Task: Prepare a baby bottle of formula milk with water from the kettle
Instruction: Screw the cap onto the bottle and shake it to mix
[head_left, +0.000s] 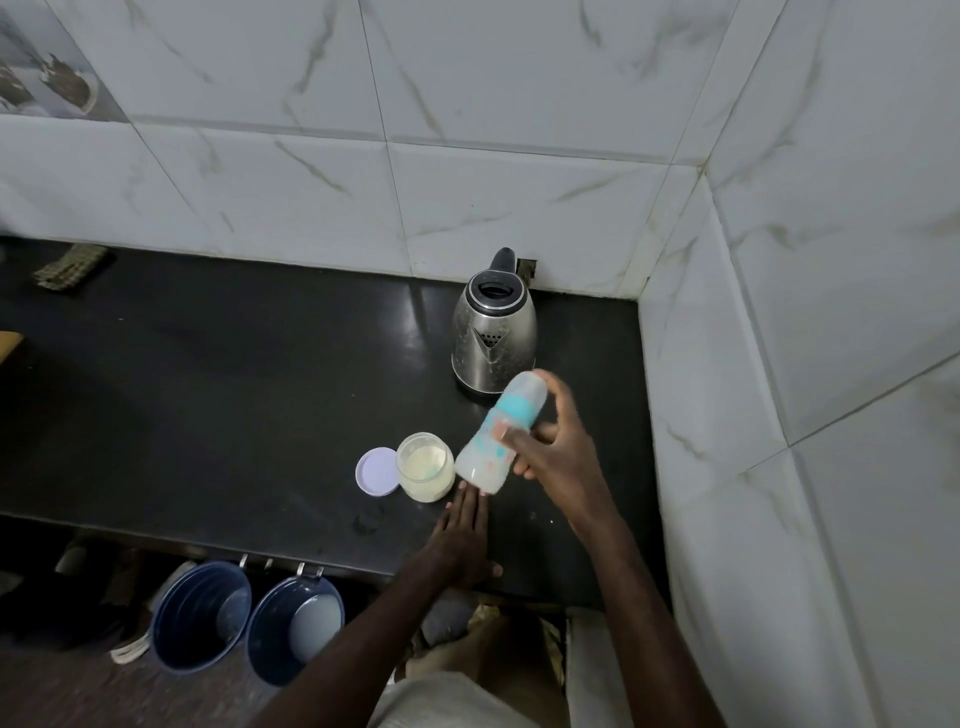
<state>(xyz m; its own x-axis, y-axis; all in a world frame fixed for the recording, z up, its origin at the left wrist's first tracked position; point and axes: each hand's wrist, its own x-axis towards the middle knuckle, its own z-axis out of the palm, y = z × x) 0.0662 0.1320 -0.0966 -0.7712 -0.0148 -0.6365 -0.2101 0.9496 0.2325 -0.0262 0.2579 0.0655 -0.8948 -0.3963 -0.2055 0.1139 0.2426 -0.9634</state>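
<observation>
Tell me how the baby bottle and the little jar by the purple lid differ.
The baby bottle is held tilted in the right hand; the jar stands upright on the counter. The bottle is tall and slim; the jar is short and wide. The bottle looks capped; the jar is open, its lid lying beside it. Both are translucent with something pale inside.

walls (519, 156): white marble-look tiles, corner | counter (208, 415): black, glossy | below: blue buckets (200, 618)
</observation>
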